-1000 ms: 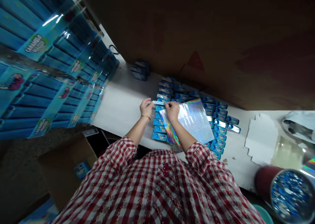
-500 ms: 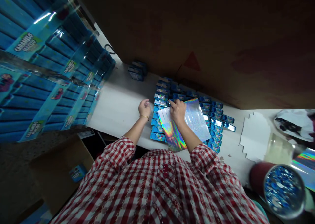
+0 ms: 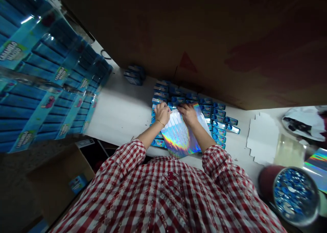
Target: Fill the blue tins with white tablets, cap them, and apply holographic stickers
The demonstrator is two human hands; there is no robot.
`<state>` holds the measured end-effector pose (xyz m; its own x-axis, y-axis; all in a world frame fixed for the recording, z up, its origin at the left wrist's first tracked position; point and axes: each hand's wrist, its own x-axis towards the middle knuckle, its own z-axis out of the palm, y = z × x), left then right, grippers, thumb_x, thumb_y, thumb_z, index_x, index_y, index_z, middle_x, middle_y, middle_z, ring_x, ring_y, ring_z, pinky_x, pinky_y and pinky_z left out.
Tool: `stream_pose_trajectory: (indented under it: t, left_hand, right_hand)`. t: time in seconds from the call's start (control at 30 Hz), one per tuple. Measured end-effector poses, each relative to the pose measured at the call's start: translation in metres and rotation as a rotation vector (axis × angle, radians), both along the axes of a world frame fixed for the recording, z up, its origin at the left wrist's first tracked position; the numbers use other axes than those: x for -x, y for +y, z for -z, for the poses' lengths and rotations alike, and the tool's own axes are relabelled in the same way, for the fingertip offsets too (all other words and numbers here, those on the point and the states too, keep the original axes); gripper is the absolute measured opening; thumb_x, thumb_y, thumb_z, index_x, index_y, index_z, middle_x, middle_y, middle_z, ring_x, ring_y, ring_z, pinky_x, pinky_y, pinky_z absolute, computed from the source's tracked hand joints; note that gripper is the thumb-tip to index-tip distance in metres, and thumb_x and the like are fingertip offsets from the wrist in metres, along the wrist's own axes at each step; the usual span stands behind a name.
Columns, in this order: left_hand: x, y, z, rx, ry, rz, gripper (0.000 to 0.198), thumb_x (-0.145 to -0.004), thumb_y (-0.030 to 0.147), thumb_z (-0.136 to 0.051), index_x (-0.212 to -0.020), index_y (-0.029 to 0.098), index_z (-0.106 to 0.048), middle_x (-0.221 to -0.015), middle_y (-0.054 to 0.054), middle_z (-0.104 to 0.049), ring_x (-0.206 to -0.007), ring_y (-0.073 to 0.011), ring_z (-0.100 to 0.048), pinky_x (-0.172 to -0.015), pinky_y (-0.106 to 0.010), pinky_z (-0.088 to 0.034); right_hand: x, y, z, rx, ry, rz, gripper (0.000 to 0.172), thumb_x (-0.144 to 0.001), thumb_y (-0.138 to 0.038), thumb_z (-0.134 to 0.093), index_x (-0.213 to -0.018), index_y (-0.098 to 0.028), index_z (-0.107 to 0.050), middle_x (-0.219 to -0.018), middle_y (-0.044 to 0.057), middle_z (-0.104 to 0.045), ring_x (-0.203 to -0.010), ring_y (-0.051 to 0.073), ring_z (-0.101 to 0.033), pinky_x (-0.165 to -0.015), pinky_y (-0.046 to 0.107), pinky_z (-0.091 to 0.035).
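Note:
A shiny rainbow-coloured sheet [image 3: 180,134] lies over rows of small blue packs [image 3: 219,125] on the white table. At the sheet's upper left corner is my left hand [image 3: 162,113], its fingers bent down; what they pinch, if anything, is too small to tell. My right hand [image 3: 188,114] rests on the upper part of the sheet, fingers bent towards its top edge; its fingertips are partly hidden. Pale elongated strips show on the sheet between the two hands.
A large cardboard box [image 3: 204,48] overhangs the table's back. Wrapped blue boxes [image 3: 58,76] are stacked at the left. To the right are a white cut-out card [image 3: 262,137] and a tub of blue and silver pieces [image 3: 292,195]. An open carton [image 3: 58,175] stands lower left.
My left hand has moved right, from bare table onto the packs and the sheet's corner. My right hand's pointing finger has bent down. The view has shifted slightly.

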<state>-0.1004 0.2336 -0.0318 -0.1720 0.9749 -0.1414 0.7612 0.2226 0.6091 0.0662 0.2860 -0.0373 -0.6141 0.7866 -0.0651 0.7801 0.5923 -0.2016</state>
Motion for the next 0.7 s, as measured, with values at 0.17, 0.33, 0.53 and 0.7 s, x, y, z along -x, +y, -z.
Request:
stream_pose_trajectory:
  t: [0.17,0.33,0.53,0.7]
  left_hand:
    - [-0.011,-0.008,0.001,-0.028,-0.010,-0.043,0.012,-0.079,0.029,-0.058,-0.071,0.021,-0.062,-0.110,-0.009,-0.054,-0.106,-0.0302,-0.042,-0.083,-0.044,-0.031]
    - [-0.028,-0.008,0.000,-0.027,-0.027,-0.011,0.013,-0.081,0.030,-0.056,-0.075,0.021,-0.063,-0.110,-0.010,-0.054,-0.106,-0.0304,-0.042,-0.085,-0.044,-0.030]
    - [-0.033,-0.003,0.001,-0.051,-0.093,0.004,0.014,-0.080,0.028,-0.057,-0.069,0.020,-0.062,-0.109,-0.010,-0.056,-0.108,-0.0305,-0.043,-0.089,-0.046,-0.030]
    - [-0.007,-0.029,-0.012,-0.195,-0.624,-0.196,0.030,-0.087,0.041,-0.045,-0.083,0.020,-0.065,-0.106,-0.010,-0.061,-0.105,-0.0230,-0.052,-0.090,-0.037,-0.039]
  right_hand:
    - [-0.023,-0.012,0.008,-0.020,0.012,-0.170,0.038,-0.091,-0.016,-0.038,-0.125,-0.018,-0.055,-0.129,0.010,-0.055,-0.108,0.023,-0.047,-0.088,0.036,-0.037]
    - [-0.043,-0.033,-0.022,-0.015,0.064,-0.078,0.025,-0.091,-0.020,-0.041,-0.100,-0.017,-0.065,-0.116,0.013,-0.061,-0.101,0.023,-0.051,-0.084,0.037,-0.040]
    - [-0.037,-0.061,-0.104,0.074,0.421,0.215,0.016,-0.086,-0.023,-0.047,-0.079,-0.018,-0.061,-0.093,0.008,-0.061,-0.085,0.018,-0.055,-0.076,0.031,-0.044]
    - [0.000,-0.060,-0.104,0.358,0.716,0.489,0.014,-0.075,-0.027,-0.052,-0.066,-0.019,-0.059,-0.073,0.002,-0.059,-0.066,0.013,-0.053,-0.059,0.025,-0.043]
